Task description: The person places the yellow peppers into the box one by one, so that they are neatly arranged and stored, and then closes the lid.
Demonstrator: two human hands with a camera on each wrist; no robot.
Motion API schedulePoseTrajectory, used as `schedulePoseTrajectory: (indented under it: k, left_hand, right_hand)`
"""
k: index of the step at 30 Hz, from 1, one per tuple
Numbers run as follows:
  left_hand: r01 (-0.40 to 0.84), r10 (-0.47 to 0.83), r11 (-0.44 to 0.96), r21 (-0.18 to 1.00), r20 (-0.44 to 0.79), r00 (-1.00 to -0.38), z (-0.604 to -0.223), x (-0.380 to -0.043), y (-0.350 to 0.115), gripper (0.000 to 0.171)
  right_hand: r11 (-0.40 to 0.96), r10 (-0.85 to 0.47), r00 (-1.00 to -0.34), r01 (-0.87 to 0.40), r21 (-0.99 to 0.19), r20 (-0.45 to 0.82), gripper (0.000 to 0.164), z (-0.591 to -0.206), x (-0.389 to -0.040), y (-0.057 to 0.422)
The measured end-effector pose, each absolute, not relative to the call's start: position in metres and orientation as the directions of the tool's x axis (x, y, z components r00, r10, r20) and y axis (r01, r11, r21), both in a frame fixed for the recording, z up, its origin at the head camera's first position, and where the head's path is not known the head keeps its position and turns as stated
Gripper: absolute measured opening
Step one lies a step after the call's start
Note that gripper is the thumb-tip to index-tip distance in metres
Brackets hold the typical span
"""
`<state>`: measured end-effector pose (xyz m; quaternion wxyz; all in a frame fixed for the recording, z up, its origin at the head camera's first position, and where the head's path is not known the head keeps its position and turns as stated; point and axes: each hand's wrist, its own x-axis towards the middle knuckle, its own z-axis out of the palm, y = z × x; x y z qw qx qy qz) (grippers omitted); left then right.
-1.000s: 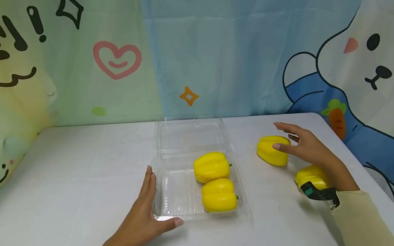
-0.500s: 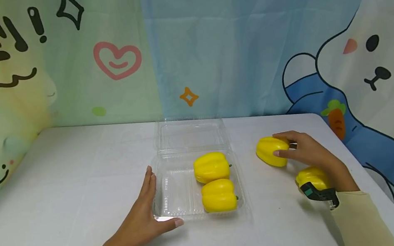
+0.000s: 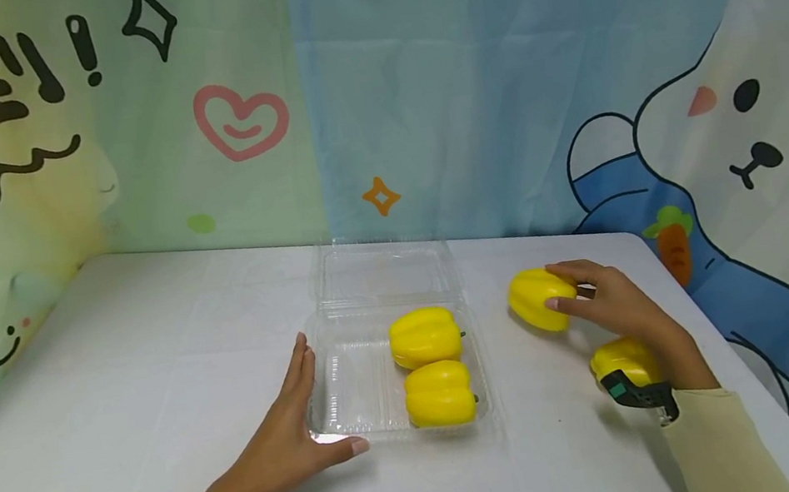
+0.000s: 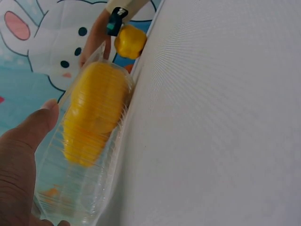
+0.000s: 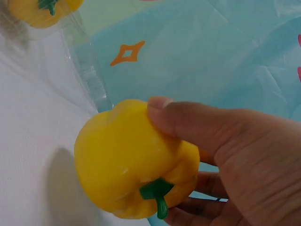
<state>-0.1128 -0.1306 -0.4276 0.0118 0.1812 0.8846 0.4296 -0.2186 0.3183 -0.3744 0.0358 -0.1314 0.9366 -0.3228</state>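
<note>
The right hand (image 3: 610,300) pinches a glossy yellow bell pepper (image 3: 537,299), with the thumb on one side and the other fingers around the opposite side. The green stem (image 5: 157,189) shows just beside these fingers in the right wrist view. Whether the bottom of this pepper touches the worktop (image 3: 156,380) cannot be told with certainty.

As far as one can judge, the work is about half done. To the left of the right fingers, two yellow peppers lie inside the clear plastic container (image 3: 355,382): the far pepper (image 3: 424,337) and the near pepper (image 3: 438,394), side by side. The bare half of the container is the one next to the left fingers, so it seems that room is left for the remaining ones.

Outside there are two: the pinched one and the fourth pepper (image 3: 623,360), which sits on the worktop, nearer to the person than the right fingers and partly behind the wrist camera (image 3: 638,390).

The left hand (image 3: 292,441) stands at the container's left side, its thumb spread well away from the straight fingers. The lid (image 3: 383,271) lies folded back beyond these fingers; closing is not yet done.
</note>
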Motion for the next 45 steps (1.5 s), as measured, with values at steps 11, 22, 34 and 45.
schedulePoseTrajectory:
  k: [11,22,34,45]
  left_hand:
    - [0.304,0.320,0.569,0.764,0.134,-0.938,-0.429,-0.111,-0.132,0.131]
    - [0.312,0.325,0.567,0.763,0.141,-0.935,-0.430,-0.111,-0.129,0.131]
    - [0.304,0.325,0.582,0.754,0.127,-0.937,-0.427,-0.111,-0.130,0.130]
    - [0.318,0.330,0.581,0.749,0.140,-0.934,-0.427,-0.113,-0.130,0.129]
  right_hand:
    - [0.702,-0.299,-0.947,-0.304,-0.644,0.121,0.061,-0.365,-0.217,0.303]
    - [0.684,-0.304,-0.947,-0.294,-0.667,0.105,0.062,-0.373,-0.214,0.290]
    - [0.658,-0.308,-0.936,-0.339,-0.673,0.171,0.061,-0.365,-0.205,0.273]
    - [0.597,-0.361,-0.898,-0.429,-0.678,0.251,0.057,-0.355,-0.198,0.255]
